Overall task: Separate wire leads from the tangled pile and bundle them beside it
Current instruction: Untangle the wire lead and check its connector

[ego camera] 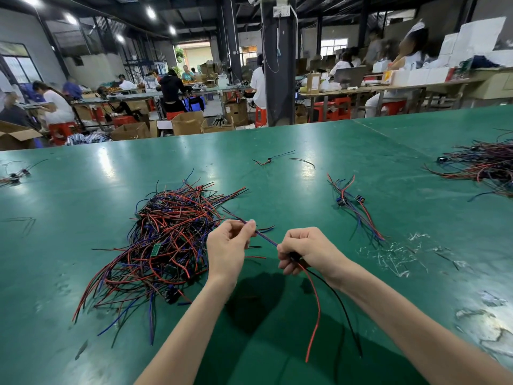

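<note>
One tangled pile (169,245) of red, black and blue leads is laid on the counter (83,190). Beside it, one blue lead (266,238) is pinched by the left hand (227,251) and gripped by the right hand (308,251), below which two tails (318,309), one red and one black, are hung. One small bundle (358,212), perhaps three leads, is seen further right.

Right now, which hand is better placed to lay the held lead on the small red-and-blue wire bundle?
Probably the right hand: it grips the lead's black module, nearer the small wire bundle; the left hand only pinches the blue wire.
</note>
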### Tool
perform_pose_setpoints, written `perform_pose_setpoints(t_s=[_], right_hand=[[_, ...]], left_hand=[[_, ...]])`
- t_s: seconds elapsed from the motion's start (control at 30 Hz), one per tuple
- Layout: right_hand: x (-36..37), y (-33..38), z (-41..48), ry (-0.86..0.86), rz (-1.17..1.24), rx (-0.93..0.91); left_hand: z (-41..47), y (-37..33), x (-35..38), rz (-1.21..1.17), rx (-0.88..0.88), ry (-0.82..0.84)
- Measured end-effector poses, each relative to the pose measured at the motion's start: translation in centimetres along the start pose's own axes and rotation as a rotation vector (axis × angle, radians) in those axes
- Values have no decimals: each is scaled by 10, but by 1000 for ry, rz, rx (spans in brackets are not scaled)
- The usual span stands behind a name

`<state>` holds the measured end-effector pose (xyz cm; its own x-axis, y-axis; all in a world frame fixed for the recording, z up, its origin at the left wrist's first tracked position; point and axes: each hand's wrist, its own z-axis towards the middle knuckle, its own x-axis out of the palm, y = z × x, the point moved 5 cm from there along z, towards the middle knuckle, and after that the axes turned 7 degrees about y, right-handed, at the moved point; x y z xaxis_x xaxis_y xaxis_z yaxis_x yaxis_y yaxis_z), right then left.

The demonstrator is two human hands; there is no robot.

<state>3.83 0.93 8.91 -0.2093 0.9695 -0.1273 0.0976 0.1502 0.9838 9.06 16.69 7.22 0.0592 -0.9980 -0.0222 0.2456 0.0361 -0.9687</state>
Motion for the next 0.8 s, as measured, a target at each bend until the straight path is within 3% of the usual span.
perform_pose_setpoints(t_s=[0.27, 0.47, 0.8], right_hand=[[-3, 4, -2, 11, -68, -18], [-4, 3, -3, 40, -58, -3], [-3, -3, -2, 148, -1, 63]], left_hand=[[12, 1, -31, 56, -35, -209], [1, -23, -29, 316, 206, -223], [6, -16, -36, 108, 111, -296]])
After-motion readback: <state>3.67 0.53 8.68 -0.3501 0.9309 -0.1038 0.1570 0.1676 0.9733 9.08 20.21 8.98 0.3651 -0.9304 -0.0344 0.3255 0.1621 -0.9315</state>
